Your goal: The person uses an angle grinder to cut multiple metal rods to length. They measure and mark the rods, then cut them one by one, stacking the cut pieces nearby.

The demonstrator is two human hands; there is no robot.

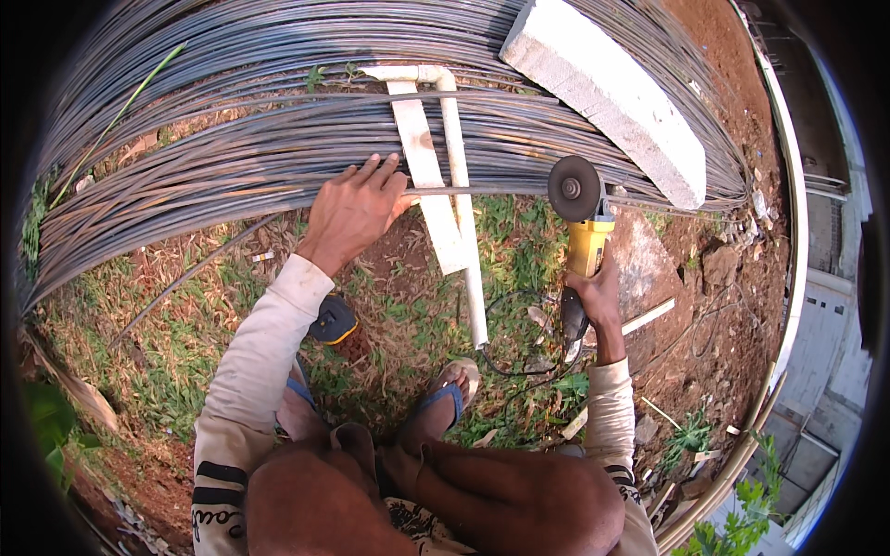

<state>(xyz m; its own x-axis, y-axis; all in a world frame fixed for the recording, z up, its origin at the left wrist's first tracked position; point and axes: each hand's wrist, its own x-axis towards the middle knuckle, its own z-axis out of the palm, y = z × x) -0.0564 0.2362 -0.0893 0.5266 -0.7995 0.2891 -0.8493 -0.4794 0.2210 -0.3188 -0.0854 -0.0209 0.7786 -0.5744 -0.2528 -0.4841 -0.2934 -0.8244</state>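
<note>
My left hand [357, 208] rests palm down on a long steel rod [491, 191] at the near edge of a large bundle of rods [213, 148], fingers spread. Beside it a flat pale strip [431, 213] lies across the bundle, next to a white plastic pipe [468, 269] with an elbow at its top. My right hand [593, 296] grips a yellow and black angle grinder [587, 241]. The grinder's dark disc [573, 188] is turned up toward me, close to the bundle's near edge at the right. Whether the disc touches a rod I cannot tell.
A long white block [612, 102] lies on the bundle. A black and yellow item [332, 320] sits on the grass by my sandalled feet. A black cord [519, 371] loops below the grinder. At the right are soil, stones and a curved pale edge [788, 278].
</note>
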